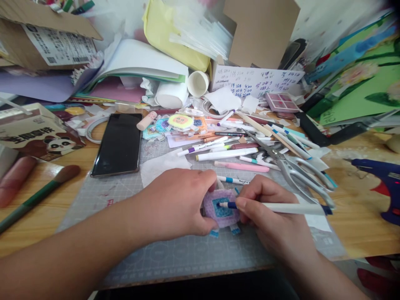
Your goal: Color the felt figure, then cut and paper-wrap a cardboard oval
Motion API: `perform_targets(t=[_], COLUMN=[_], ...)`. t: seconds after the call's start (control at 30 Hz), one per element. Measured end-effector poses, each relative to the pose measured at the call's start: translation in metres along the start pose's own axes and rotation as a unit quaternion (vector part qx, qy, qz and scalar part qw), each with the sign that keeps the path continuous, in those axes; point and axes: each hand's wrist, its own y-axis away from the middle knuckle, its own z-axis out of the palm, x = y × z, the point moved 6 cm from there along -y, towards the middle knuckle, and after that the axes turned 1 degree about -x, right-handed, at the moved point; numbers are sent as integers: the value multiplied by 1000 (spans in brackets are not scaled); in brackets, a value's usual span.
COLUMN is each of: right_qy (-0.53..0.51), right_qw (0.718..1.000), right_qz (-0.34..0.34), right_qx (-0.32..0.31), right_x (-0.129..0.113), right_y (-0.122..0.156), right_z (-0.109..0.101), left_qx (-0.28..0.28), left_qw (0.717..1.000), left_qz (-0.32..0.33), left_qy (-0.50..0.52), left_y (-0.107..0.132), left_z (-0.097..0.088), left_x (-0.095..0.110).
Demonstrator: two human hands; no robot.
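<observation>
A small lilac paper piece [220,208] with a blue square in its middle lies on the grey cutting mat [175,254]. My left hand [178,202] is closed on its left edge, thumb below and fingers above. Gripped in my right hand [265,212] is a white marker [281,207] with a blue tip, and the tip touches the blue square. Two small blue tabs stick out under the piece.
Several markers [226,154] and scissors [290,168] lie beyond the hands. A black phone [118,143] rests at the mat's left. A blue glue gun [383,175] is at the right, a brush [37,196] at the left, boxes and papers at the back.
</observation>
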Motion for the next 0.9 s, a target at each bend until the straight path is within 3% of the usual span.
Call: perform_targets(t=[0.37,0.9], right_qy=[53,41], right_qw=[998,999], right_qz=[-20,-34], right_qx=[-7,8], right_x=[-2,-2], right_y=[0,1], right_z=[0,-2], left_qx=[2,-3], left_qw=[1000,1000], left_qz=[0,-5], left_qy=[-7,-8], left_y=[0,0], left_z=[0,0], left_x=[0,-1])
